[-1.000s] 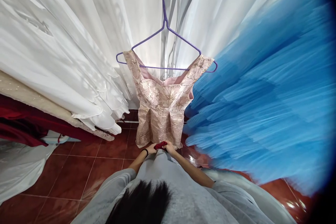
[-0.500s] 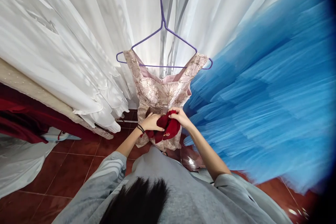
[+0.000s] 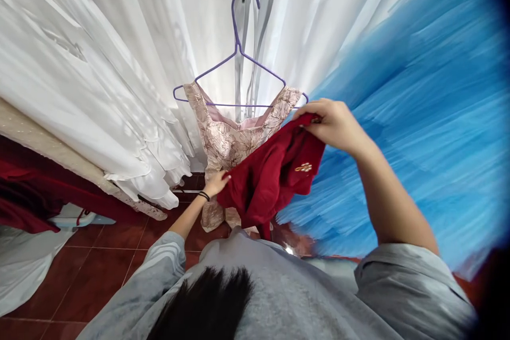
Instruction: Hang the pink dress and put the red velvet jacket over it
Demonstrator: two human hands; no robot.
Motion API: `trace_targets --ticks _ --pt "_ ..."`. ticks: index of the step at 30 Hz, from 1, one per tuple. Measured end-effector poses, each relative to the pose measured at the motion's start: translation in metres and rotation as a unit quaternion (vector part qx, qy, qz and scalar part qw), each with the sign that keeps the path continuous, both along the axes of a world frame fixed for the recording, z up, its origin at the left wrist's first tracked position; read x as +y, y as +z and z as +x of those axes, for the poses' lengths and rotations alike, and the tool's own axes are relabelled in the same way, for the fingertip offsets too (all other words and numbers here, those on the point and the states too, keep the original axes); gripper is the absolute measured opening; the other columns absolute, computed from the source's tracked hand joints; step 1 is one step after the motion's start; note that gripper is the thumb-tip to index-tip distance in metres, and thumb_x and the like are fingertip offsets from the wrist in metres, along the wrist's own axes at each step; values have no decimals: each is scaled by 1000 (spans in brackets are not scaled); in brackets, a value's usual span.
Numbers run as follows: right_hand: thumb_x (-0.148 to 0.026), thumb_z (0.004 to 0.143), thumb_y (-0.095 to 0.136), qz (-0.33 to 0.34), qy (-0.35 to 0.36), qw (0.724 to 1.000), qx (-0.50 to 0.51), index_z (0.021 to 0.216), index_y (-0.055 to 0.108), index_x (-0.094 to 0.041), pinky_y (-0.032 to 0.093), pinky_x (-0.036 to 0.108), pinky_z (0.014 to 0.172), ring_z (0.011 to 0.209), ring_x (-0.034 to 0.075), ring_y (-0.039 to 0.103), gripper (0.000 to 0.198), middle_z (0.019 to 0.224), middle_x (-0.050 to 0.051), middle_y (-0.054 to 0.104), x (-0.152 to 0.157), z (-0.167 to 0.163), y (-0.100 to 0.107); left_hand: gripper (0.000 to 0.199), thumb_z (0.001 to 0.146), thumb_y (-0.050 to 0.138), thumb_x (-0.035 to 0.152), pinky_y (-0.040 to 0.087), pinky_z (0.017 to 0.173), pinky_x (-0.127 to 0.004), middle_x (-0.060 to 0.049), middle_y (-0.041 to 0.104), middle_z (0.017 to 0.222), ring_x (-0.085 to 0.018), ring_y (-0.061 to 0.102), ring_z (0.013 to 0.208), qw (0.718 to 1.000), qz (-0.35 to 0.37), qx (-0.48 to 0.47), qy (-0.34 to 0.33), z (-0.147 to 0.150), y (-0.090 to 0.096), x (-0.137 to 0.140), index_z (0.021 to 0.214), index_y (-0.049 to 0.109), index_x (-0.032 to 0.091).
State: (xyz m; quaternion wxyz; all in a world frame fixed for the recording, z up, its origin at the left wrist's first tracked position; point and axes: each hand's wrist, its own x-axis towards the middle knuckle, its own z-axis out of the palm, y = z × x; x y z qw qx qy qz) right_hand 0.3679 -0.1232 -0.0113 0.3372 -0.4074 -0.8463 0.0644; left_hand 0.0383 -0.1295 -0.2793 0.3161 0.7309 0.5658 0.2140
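red cloth: likely light, limp | best gripped: edges | left hand pinches 9 o'clock edge, right hand 2 o'clock

Left grip and right grip hold red cloth.

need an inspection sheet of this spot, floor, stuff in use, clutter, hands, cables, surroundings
Surface: glossy red-brown tiled floor, reflecting light.
Things in use: red cloth with a gold flower-like ornament, stretched between the hands, partly covering the pink patterned dress on a purple hanger.
Clutter: pale item at lower left, too unclear to identify.
Hands: left hand grips one edge of the cloth, dark bands at its wrist; right hand grips the upper far end, higher up.
Cables: nothing seen for certain.
Surroundings: white fabric behind and left; blue ruffled fabric right.
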Motion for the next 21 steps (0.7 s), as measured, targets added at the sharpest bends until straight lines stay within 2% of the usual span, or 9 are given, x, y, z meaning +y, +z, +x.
trace_targets --ticks 2,4,7,9,11,13,16,18,21 --pt "-15 79 55 57 -53 996 -39 96 73 -20 46 35 82 91 23 64 25 92 8 72 1 26 4 27 90 43 26 49 90 -35 -11 72 99 -24 64 95 996 63 -24 63 -29 31 2 98 66 14" --pt "-12 80 54 94 -97 988 -75 95 72 -20 45 34 80 91 23 63 25 93 10 72 3 47 -5 25 83 48 20 48 86 -30 -6 71 96 -21 64 92 969 188 -82 139 -61 68 1 100 66 17" --pt "-11 72 56 57 -105 976 -181 78 70 -19 45 33 72 84 24 62 17 87 9 72 7 58 -37 17 74 56 20 44 69 -25 0 64 75 -15 57 72 924 299 -104 213 -93 118 -1 88 66 18" --pt "-13 68 57 -5 -79 973 -215 65 66 -18 47 32 69 78 22 61 11 86 8 73 11 52 -58 8 71 57 23 39 61 -23 2 57 64 -13 50 63 933 272 -127 198 -98 142 2 73 62 17" --pt "-15 66 53 -50 -59 983 -168 57 63 -18 47 30 66 70 19 61 14 87 7 74 15 41 -69 8 67 56 24 36 57 -23 2 51 60 -12 45 60 935 245 -179 186 -96 161 7 64 57 17" --pt "-14 64 50 -55 -60 994 -73 57 64 -17 47 29 64 67 17 62 16 86 5 74 16 30 -68 8 66 54 24 35 56 -23 3 47 59 -11 41 59 905 280 -240 213 -93 179 13 61 52 18" --pt "-12 61 47 -7 -76 995 62 75 72 -16 50 30 72 80 21 66 29 92 5 74 14 11 -58 17 70 57 25 34 57 -22 5 38 59 -10 37 59 868 349 -261 240 -93 203 17 59 45 19" --pt "-13 61 48 -8 -68 994 86 92 74 -16 50 31 73 81 21 66 40 90 5 74 11 -3 -58 24 72 62 26 35 57 -22 5 35 59 -9 36 58 887 323 -237 232 -93 214 16 59 43 19" --pt "-17 63 55 -88 -22 996 7 95 73 -15 46 28 65 67 17 61 37 75 1 70 6 -29 -76 19 73 62 28 40 58 -21 5 41 60 -10 44 57 904 222 -278 237 -90 220 9 64 49 18"
